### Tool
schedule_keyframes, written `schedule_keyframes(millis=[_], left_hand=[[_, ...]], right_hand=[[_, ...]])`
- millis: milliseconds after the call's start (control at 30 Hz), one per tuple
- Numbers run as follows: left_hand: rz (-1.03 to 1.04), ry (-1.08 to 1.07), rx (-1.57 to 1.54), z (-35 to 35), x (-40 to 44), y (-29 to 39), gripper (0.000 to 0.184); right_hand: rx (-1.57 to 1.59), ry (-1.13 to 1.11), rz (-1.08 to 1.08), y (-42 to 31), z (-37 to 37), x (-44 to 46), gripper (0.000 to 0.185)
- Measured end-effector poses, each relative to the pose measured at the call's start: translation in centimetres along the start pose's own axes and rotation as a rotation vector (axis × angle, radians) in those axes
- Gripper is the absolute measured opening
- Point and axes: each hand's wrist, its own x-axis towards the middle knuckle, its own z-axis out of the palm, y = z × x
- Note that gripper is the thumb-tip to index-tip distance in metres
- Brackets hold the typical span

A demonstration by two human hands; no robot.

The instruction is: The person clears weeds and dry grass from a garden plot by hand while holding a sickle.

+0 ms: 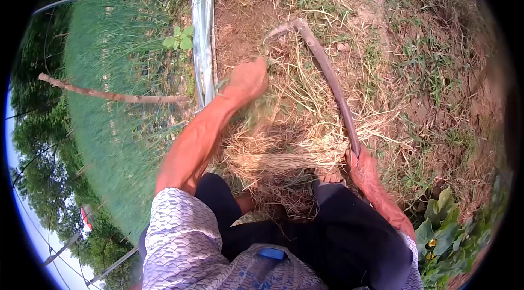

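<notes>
My right hand (364,170) is wrapped round the lower end of a long hooked wooden-handled tool (334,83). Its shaft runs up and away, then bends left into a short crook whose tip points at the soil. To the left, my left hand (248,80) is closed in a fist above the ground, knuckles up; whatever is in its fingers is hidden. Blurred green and dry wisps show just below that fist. Between my hands and in front of my legs lies a heap of dry straw-like grass (273,159).
Rolled clear plastic sheeting (202,33) runs along the left side, beside a dense green crop (125,142). A wooden stick (114,95) juts across the crop. Low weeds (431,66) cover the right side, with broad-leaved plants (442,230) at lower right.
</notes>
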Motion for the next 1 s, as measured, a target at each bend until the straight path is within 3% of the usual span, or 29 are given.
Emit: schedule_keyframes(millis=[67,100,167,200,233,300,333,400,500,567,600,633,667,700,733,833,900,967,1000], left_hand=[[0.084,-0.120,0.112,-1.0,-1.0,1.0,0.012],[0.077,-0.135,0.100,-0.8,-1.3,0.9,0.012],[0.182,-0.104,0.175,-0.5,-1.8,0.9,0.010],[0.181,-0.079,0.182,-1.3,-0.6,0.6,0.010],[0.180,-0.063,0.169,-1.4,-0.4,0.3,0.010],[0.181,-0.082,0.119,-0.2,-1.9,0.3,0.011],[0.225,0.015,0.092,0.6,-1.9,-0.4,0.014],[0.179,-0.026,0.072,-0.1,-1.7,-0.2,0.016],[0.153,-0.037,-0.007,-0.3,-2.9,-0.2,0.019],[0.193,-0.152,-0.021,-0.4,-5.1,0.6,0.020],[0.118,-0.222,-0.055,-1.4,-6.3,1.1,0.022],[0.097,-0.221,-0.054,-1.4,-7.6,1.0,0.022],[0.221,-0.215,0.003,-1.9,-8.0,1.3,0.023],[0.343,-0.227,0.051,-2.3,-8.4,1.9,0.024],[0.257,-0.387,0.088,-2.9,-8.4,2.1,0.023],[0.319,-0.294,0.134,-4.5,-9.2,5.7,0.022],[0.238,-0.348,-0.175,-3.1,-10.2,5.5,0.021],[0.486,-0.051,0.154,-2.3,-10.5,5.0,0.018],[0.312,-0.277,0.136,-3.4,-10.7,5.7,0.019]], right_hand=[[0.099,0.083,-0.141,7.0,2.1,-5.0,0.042],[0.091,0.067,-0.132,5.0,1.2,-5.2,0.042],[0.038,-0.002,0.114,2.1,0.9,-7.2,0.042],[0.209,0.031,0.018,4.1,1.6,-6.1,0.040],[0.210,0.026,0.019,3.0,1.3,-4.8,0.040],[0.509,0.004,0.113,-0.6,-0.5,-3.3,0.041],[0.503,0.010,0.108,-2.5,-1.5,-1.6,0.041],[0.327,0.074,0.122,-5.1,-2.6,-0.5,0.043],[0.061,-0.027,0.072,8.4,3.7,-6.0,0.042],[-0.055,0.018,0.146,9.5,4.0,-10.1,0.039],[-0.111,0.037,0.184,9.7,4.1,-12.1,0.037],[0.080,0.014,0.178,10.2,2.8,-12.2,0.035],[0.281,0.017,0.159,9.3,1.8,-10.8,0.033],[0.327,0.032,0.106,8.4,1.2,-9.5,0.031],[0.366,0.030,0.080,7.8,0.5,-9.0,0.030],[0.476,0.009,0.120,1.0,-2.0,-4.2,0.027],[0.624,0.020,0.213,-1.1,-2.5,-3.5,0.027],[0.361,0.107,0.165,2.9,-0.3,-6.1,0.024],[0.241,0.083,0.164,5.8,0.8,-8.4,0.024]])
